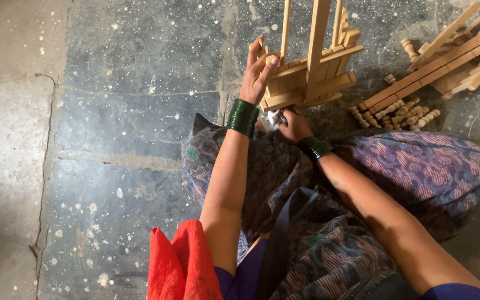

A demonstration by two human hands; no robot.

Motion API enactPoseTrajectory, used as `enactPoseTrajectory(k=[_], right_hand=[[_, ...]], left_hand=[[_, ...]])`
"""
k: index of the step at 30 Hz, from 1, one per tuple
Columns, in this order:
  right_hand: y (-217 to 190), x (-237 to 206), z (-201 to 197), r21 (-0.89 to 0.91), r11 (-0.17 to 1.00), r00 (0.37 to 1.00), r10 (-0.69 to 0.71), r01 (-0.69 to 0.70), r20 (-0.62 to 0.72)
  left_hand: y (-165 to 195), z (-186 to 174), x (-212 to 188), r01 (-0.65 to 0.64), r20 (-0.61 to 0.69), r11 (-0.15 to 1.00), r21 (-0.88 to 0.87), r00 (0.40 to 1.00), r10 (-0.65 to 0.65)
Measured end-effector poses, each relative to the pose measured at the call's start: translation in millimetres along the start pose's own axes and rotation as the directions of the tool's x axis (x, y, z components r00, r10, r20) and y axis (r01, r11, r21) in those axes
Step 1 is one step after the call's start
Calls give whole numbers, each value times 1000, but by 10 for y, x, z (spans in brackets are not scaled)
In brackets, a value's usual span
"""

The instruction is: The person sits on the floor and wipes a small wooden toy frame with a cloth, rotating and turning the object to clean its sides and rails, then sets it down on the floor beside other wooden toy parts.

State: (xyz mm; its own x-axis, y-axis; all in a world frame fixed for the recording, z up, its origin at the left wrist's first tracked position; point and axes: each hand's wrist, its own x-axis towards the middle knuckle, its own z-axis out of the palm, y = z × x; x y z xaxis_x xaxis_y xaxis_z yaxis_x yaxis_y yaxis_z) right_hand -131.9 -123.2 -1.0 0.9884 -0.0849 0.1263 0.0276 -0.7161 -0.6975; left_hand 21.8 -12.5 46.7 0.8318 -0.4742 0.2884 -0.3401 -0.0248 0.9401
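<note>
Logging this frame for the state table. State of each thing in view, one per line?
left hand: raised, gripping the side of the wooden frame
right hand: low, closed on a white cloth
wooden frame: upright on the floor, slats assembled
white cloth: crumpled against the frame's base
turned wooden pegs: loose, lying in a pile
second wooden frame: lying flat
</note>
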Motion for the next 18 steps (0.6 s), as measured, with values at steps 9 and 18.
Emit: enactPoseTrajectory(k=[9, 18], right_hand=[[316, -68, -575, -100, 987, 988, 111, -122, -109], [1086, -56, -1257, 25, 906, 789, 382, -423, -481]], left_hand=[[-60, 10, -16, -13, 10, 1000, -3, 1000, 13], [-108, -1, -24, -4, 11, 1000, -9, 1000, 4]])
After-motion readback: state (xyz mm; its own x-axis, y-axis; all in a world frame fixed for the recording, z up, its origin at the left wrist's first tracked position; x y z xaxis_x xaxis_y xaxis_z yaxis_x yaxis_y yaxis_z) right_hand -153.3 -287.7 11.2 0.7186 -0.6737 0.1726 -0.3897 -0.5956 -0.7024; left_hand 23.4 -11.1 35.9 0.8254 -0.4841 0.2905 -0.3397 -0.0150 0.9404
